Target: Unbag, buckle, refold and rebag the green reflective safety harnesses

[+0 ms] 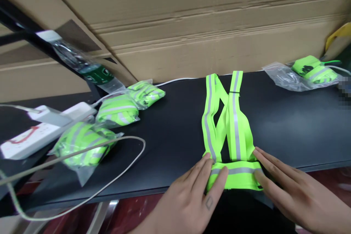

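A neon yellow-green reflective vest of crossed straps (pixel 233 131) lies flat on the black table (pixel 287 124), its silver stripes running lengthwise. Its wide waist band (pixel 233 175) lies across the near end. My left hand (pixel 189 193) rests flat on the band's left end, with the fingers extended. My right hand (pixel 287 186) presses on the right end, its fingertips on the band. Neither hand grips the fabric. Three folded vests in clear plastic bags (pixel 117 109) lie to the left, and another bagged vest (pixel 312 73) sits at the far right.
A white power strip (pixel 30 139) sits at the left table edge, with a looped white cable (pixel 144 146) beside it. A plastic water bottle (pixel 82 62) leans at the back left. A large cardboard box (pixel 192 18) stands along the table's far edge.
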The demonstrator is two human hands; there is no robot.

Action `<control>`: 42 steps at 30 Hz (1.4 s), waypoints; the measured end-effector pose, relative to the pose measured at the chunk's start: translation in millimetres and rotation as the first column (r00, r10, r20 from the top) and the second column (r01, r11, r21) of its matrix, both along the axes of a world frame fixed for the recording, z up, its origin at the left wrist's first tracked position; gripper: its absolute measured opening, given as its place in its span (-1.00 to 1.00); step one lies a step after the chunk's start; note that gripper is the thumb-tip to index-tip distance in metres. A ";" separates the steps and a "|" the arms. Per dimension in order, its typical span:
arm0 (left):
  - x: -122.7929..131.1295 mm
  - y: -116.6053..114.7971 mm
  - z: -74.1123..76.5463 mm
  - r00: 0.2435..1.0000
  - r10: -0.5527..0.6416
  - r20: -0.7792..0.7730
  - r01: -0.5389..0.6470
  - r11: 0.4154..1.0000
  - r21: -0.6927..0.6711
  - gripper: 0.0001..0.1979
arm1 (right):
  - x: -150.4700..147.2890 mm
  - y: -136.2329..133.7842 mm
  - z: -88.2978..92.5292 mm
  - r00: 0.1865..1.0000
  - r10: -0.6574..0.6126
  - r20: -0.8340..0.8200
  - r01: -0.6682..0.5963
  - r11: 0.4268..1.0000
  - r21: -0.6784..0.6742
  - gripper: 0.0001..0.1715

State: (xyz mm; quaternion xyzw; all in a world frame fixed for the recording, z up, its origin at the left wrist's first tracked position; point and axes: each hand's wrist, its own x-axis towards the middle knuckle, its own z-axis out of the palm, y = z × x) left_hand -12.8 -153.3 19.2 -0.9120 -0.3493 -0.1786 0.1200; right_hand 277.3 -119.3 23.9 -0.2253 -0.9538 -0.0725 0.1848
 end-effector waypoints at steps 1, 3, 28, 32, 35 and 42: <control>0.2 3.5 2.8 1.000 0.003 -0.005 -0.003 1.000 0.007 -0.64 | 0.5 1.2 2.8 1.000 -0.002 0.017 0.002 1.000 0.018 -0.62; 0.8 11.1 8.2 1.000 0.018 0.002 -0.018 0.999 -0.038 -0.70 | 0.7 5.2 8.6 0.999 0.015 0.039 -0.016 1.000 0.023 -0.61; 18.1 74.3 -4.4 0.849 0.325 0.417 -0.058 0.842 -0.537 -0.75 | -28.7 84.2 1.6 0.970 -0.183 -0.160 0.082 0.867 -0.492 -0.86; 20.8 76.4 -7.9 0.868 0.265 0.419 -0.020 0.864 -0.503 -0.73 | -34.3 75.7 -9.0 0.924 -0.329 -0.194 0.284 0.931 -0.230 -0.83; 23.5 77.3 -9.1 0.895 0.213 0.392 -0.015 0.892 -0.451 -0.67 | -36.5 72.1 -13.7 0.920 -0.346 -0.185 0.327 0.936 -0.126 -0.79; 23.2 76.8 -5.5 0.931 0.163 0.327 0.005 0.890 -0.456 -0.67 | -40.4 70.6 -14.5 0.891 -0.377 -0.253 0.347 0.925 -0.154 -0.79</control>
